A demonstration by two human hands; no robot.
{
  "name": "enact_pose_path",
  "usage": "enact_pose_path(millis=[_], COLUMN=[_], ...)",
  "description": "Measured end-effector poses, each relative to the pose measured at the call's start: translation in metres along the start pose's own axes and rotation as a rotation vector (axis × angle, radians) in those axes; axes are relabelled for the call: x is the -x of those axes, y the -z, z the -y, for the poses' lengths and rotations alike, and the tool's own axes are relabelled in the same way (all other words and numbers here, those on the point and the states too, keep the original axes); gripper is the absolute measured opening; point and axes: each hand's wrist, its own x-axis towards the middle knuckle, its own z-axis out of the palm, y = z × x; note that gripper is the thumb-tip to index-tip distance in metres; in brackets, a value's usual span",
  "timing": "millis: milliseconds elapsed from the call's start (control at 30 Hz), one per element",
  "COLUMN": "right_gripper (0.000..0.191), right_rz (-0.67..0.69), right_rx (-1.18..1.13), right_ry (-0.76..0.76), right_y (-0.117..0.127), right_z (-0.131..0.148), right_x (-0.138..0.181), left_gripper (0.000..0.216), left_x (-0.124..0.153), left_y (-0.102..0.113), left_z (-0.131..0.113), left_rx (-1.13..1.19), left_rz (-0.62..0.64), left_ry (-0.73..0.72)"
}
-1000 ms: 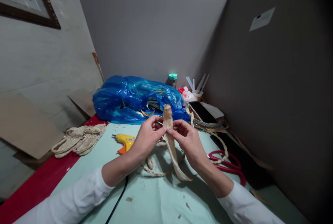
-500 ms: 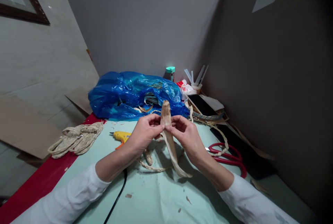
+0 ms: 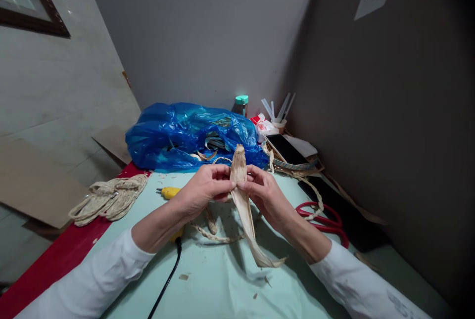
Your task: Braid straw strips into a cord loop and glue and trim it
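A long strip of dried husk [image 3: 243, 210], pale tan with a browner top end, hangs in the air above the table. My left hand [image 3: 208, 185] pinches its left edge between thumb and fingers. On the opposite edge, my right hand [image 3: 264, 191] pinches it at about the same height. The lower end of the strip curls to the right. Below the hands lies a braided cord [image 3: 218, 238] on the pale green cover. A yellow glue gun [image 3: 170, 193] is partly hidden behind my left forearm, its black cable running toward me.
Red-handled scissors [image 3: 339, 225] lie right of my right wrist. A blue plastic bag [image 3: 163, 131] fills the back, with a phone [image 3: 287, 148] and a cup of white sticks [image 3: 279, 123] to its right. Bundled braid [image 3: 111, 198] sits on the left red edge.
Both hands still pinch the husk strip. It has shifted slightly right, and its lower end has swung lower and to the right. My left forearm covers more of the glue gun's front.
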Motion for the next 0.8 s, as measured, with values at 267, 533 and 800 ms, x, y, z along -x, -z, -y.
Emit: enact_pose_path(millis=[267, 533, 800], right_gripper=[0.024, 0.019, 0.018], right_rz=[-0.029, -0.051, -0.004], right_rx=[0.047, 0.238, 0.564], right_ry=[-0.014, 0.105, 0.28], right_y=[-0.003, -0.002, -0.005], right_z=[0.001, 0.007, 0.003], right_x=[0.004, 0.005, 0.011], left_gripper=[0.018, 0.021, 0.019], left_x=[-0.001, -0.002, -0.001], left_y=[-0.008, -0.008, -0.008], left_z=[0.003, 0.003, 0.002], left_rx=[-0.084, -0.017, 0.181], left_rz=[-0.048, -0.024, -0.111], left_ry=[-0.081, -0.153, -0.104])
